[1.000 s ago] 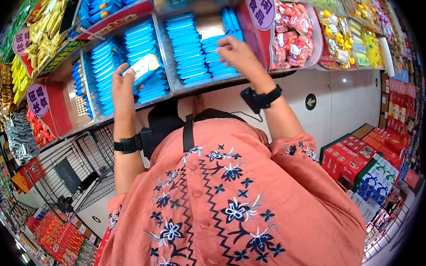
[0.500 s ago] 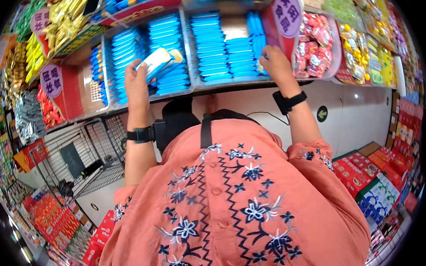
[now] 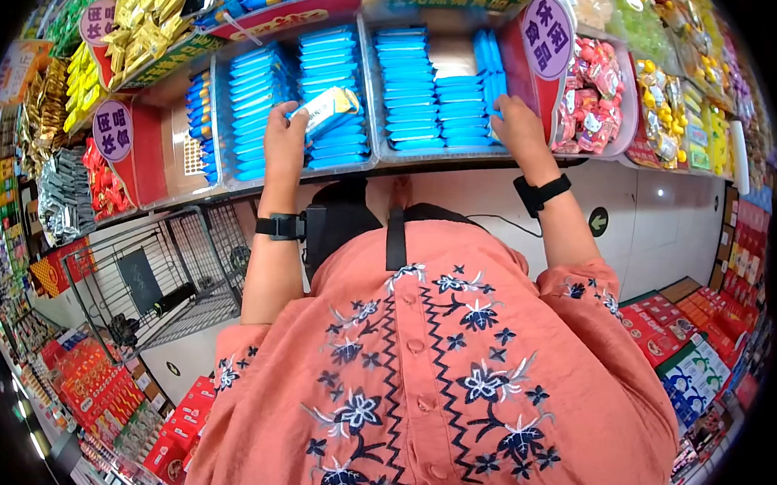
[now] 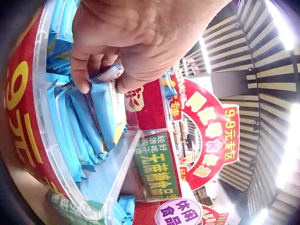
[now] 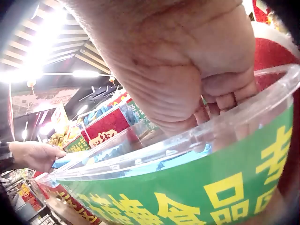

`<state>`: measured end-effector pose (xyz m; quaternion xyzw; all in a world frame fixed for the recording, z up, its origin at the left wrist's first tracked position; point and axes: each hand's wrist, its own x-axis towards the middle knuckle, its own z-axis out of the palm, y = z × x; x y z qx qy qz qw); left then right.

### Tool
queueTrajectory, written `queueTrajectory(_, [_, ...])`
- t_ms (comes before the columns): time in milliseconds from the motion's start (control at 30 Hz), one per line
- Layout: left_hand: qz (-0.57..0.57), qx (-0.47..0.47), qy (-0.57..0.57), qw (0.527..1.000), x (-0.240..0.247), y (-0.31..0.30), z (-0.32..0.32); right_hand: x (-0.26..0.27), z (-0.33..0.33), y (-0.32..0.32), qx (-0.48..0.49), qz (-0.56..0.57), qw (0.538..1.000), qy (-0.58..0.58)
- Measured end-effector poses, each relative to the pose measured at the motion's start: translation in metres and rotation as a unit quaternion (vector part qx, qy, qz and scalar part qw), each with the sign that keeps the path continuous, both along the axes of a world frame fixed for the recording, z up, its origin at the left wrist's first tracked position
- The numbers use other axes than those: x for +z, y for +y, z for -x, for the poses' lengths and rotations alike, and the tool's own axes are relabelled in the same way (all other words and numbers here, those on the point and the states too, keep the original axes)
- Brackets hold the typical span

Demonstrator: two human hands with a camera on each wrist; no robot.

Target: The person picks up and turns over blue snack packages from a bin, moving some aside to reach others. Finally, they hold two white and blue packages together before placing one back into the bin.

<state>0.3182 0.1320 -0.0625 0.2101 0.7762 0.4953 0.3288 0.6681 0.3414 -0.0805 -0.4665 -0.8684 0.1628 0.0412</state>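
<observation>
I am pinching a blue-and-white packet (image 3: 327, 109) by its end between the thumb and fingertips of my left grip (image 3: 286, 136). I am holding it just above the stacked blue packets (image 3: 258, 86) in a clear bin (image 3: 340, 168) on the shelf. My right grip (image 3: 518, 126) is reaching into the neighbouring bin (image 5: 154, 152), fingers (image 5: 229, 101) curling down behind its clear rim beside upright blue packets (image 3: 484, 67). I cannot tell whether it has hold of one. A round pink sign (image 3: 547, 37) is standing just right of that grip, and red sweets (image 3: 589, 95) are lying beyond it. A wire cart (image 3: 158, 274) is standing below the shelf.
</observation>
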Motion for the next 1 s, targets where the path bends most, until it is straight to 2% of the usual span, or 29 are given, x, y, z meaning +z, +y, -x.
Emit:
queueTrajectory(100, [0.048,-0.009,0.089,0.995,-0.016,0.0,0.006,-0.002,0.003,-0.003,-0.007,0.0,1.0,-0.015])
queueTrajectory(167, [0.031,-0.039,0.146,0.988,-0.024,-0.001,0.009,-0.002,0.003,-0.003,-0.013,-0.001,1.0,-0.028])
queueTrajectory(300, [0.06,-0.092,0.275,0.955,-0.013,0.002,0.006,-0.001,0.004,0.0,-0.018,-0.01,0.999,-0.037])
queueTrajectory(333, [0.055,-0.084,0.263,0.96,-0.007,0.003,0.002,0.0,0.004,0.001,-0.017,-0.014,0.999,-0.032])
queueTrajectory(367, [0.044,-0.086,0.305,0.948,-0.007,0.002,0.002,0.001,0.003,0.003,-0.029,-0.02,0.999,-0.03])
queueTrajectory(433, [0.023,-0.089,0.386,0.918,-0.006,0.002,0.002,0.017,0.007,0.001,-0.054,-0.031,0.998,-0.026])
queueTrajectory(533, [0.016,-0.076,0.385,0.92,-0.001,-0.005,0.005,0.054,0.005,0.001,-0.029,-0.049,0.998,0.017])
queueTrajectory(600, [0.01,-0.069,0.386,0.92,0.004,-0.008,0.007,0.094,0.009,0.002,-0.041,-0.011,0.997,0.07])
queueTrajectory(667, [-0.024,-0.051,0.295,0.954,0.019,-0.005,-0.002,0.102,0.005,0.012,-0.043,0.051,0.987,0.144])
queueTrajectory(700, [-0.041,-0.041,0.249,0.967,0.024,-0.002,-0.005,0.113,0.008,0.012,-0.06,0.129,0.97,0.198])
queueTrajectory(800, [-0.088,-0.077,0.03,0.993,0.052,0.011,-0.021,0.142,0.031,0.006,-0.077,0.335,0.876,0.338])
queueTrajectory(833, [-0.095,-0.082,-0.052,0.991,0.067,0.016,-0.031,0.147,0.038,0.003,-0.066,0.362,0.857,0.359])
queueTrajectory(933, [-0.117,-0.11,-0.186,0.969,0.092,0.028,-0.049,0.152,0.061,-0.008,-0.023,0.442,0.792,0.421])
queueTrajectory(1000, [-0.128,-0.124,-0.261,0.949,0.094,0.033,-0.054,0.15,0.075,-0.014,-0.015,0.472,0.767,0.434])
